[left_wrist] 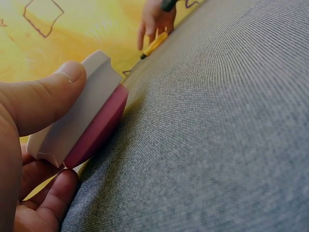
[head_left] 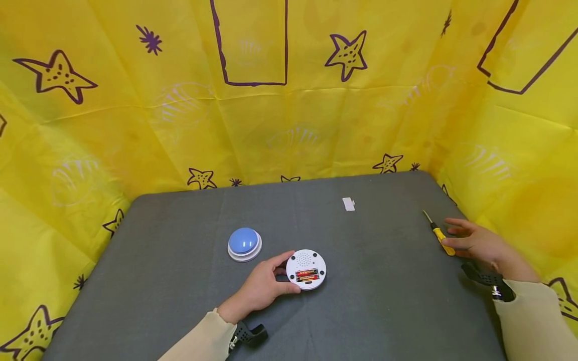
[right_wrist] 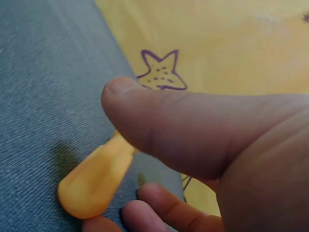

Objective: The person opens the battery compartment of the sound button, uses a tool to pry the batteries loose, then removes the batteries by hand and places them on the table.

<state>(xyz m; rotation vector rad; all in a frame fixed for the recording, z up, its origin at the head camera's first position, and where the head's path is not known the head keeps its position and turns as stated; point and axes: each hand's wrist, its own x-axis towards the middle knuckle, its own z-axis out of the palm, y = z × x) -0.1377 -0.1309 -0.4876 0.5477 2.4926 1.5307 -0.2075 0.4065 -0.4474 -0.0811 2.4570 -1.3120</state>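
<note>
My left hand [head_left: 259, 287] holds a round white push button [head_left: 304, 258] by its edge, underside up. Two red batteries [head_left: 307, 275] lie in its uncovered battery bay, with rubber feet and speaker holes around. The left wrist view shows the thumb on the white base [left_wrist: 89, 104] and fingertips near the pink dome [left_wrist: 101, 126], which faces down to the cloth. At the far right, my right hand [head_left: 485, 245] hovers at a yellow-handled screwdriver [head_left: 442, 241], fingers spread. Its thumb [right_wrist: 145, 113] passes over the yellow handle [right_wrist: 94, 183] in the right wrist view, with fingertips close beside it.
A second push button with a blue dome [head_left: 244, 240] stands upright left of the held one. Farther back lies a small white battery cover [head_left: 348, 204]. The grey cloth-covered table [head_left: 189, 215] meets yellow curtains [head_left: 253, 135] at the back and sides.
</note>
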